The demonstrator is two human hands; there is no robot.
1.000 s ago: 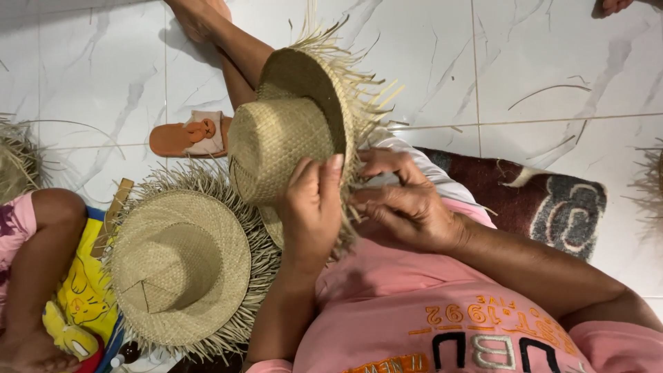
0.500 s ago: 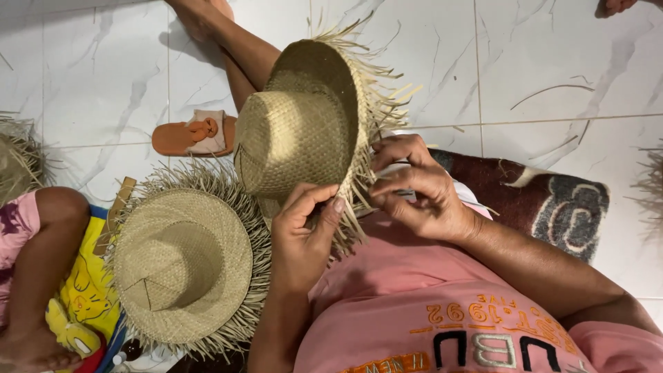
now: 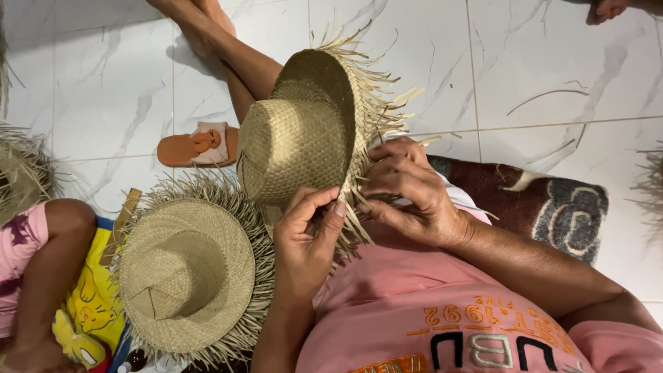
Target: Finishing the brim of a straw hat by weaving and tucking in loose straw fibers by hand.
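Nearest, on the lap over a pink shirt (image 3: 414,304): both hands at the brim of a straw hat (image 3: 304,138), held tilted on edge, crown toward the left. Left hand (image 3: 307,242) pinching loose strands at the lower brim, fingers closed on them. Right hand (image 3: 407,190) curled over the brim edge just beside, fingertips pressed on the weave; hands close together, nearly touching.

Judged from the fringe: crown and brim fully woven, edge unfinished, raw strands sticking out all round; finishing seemingly only at the part under the fingers.

Just left, on the floor (image 3: 552,76): second hat (image 3: 186,273), crown up, same ragged fringe, touching nothing of the hands. Beside it a child's leg (image 3: 59,255) on a yellow mat (image 3: 93,304). No containers in view; hats empty.

Farther: sandal (image 3: 197,145), patterned rug (image 3: 552,207), stray strands on white tile.
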